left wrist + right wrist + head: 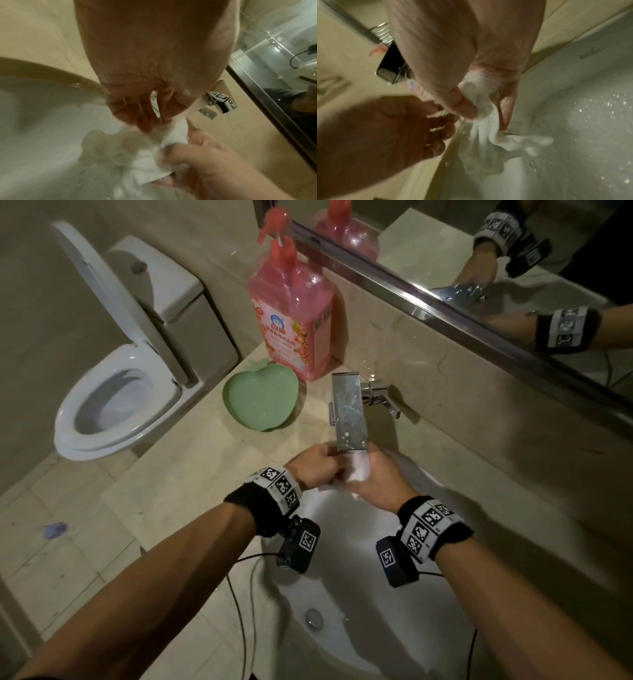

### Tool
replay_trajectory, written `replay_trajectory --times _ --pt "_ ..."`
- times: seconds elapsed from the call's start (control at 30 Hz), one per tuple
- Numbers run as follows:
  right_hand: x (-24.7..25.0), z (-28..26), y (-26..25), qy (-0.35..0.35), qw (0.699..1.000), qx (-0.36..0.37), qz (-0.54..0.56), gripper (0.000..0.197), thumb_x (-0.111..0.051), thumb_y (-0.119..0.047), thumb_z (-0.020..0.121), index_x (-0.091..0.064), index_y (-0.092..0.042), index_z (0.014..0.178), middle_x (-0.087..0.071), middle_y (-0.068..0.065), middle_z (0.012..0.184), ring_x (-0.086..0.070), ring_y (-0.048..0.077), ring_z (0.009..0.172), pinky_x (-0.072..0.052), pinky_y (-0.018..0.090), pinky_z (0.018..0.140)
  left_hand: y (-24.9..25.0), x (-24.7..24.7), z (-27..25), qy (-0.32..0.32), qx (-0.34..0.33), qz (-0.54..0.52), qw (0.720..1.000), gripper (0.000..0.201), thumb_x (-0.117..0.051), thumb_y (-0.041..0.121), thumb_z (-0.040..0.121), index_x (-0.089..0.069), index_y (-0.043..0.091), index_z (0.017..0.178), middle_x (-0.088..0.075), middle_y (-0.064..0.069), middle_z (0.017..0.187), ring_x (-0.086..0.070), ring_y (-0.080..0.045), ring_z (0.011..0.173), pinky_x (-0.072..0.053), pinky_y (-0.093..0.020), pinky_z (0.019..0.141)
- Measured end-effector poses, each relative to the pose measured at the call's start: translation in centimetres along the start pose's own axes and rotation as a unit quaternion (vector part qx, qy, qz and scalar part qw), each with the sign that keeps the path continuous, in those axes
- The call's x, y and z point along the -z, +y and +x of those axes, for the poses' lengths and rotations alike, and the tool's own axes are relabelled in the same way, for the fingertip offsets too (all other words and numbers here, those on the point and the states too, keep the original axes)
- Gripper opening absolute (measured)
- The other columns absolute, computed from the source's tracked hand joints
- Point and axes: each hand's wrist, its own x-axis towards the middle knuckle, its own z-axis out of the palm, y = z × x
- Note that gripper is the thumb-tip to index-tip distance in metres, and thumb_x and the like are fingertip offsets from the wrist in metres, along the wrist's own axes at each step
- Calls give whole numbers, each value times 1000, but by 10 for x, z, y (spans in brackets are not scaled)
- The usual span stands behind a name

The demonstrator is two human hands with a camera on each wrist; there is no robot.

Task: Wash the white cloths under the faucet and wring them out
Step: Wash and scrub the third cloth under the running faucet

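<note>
A wet white cloth is bunched between both hands, right under the square chrome faucet, with water running onto it. My right hand grips the cloth, thumb and fingers wrapped round the bunch, and its loose end hangs into the white sink. My left hand has curled fingers that pinch the cloth's upper part from the left. In the left wrist view the right hand's fingers squeeze the lower folds. Water droplets speckle the basin.
A pink pump bottle of detergent and a green apple-shaped dish stand on the beige counter left of the faucet. An open toilet is further left. A mirror runs along the wall behind. The drain sits low in the basin.
</note>
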Motion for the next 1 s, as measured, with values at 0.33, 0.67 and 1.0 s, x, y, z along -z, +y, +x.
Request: replay_trajectory --times 0.33,0.67,1.0 --pt "16 4 2 15 970 -46 239 55 -53 24 75 -61 -17 110 -71 8 104 -66 24 97 -57 39 79 -11 4 12 -54 -109 229 966 79 -91 34 61 -54 21 129 -66 9 101 -63 1 76 -53 -18 65" --pt "35 6 -15 -129 977 -145 91 69 -92 -6 67 -49 -23 119 -54 5 126 -65 29 108 -64 41 74 4 -2 10 79 -125 476 867 50 -73 43 76 -63 27 122 -68 -3 113 -66 -24 97 -55 -31 81" --pt "5 35 -8 -162 919 19 -359 33 -70 -40 90 -66 -17 113 -67 3 114 -62 22 101 -49 31 84 9 -9 26 49 -68 549 832 17 -64 39 83 -64 23 86 -57 3 78 -46 -8 57 -35 -16 55"
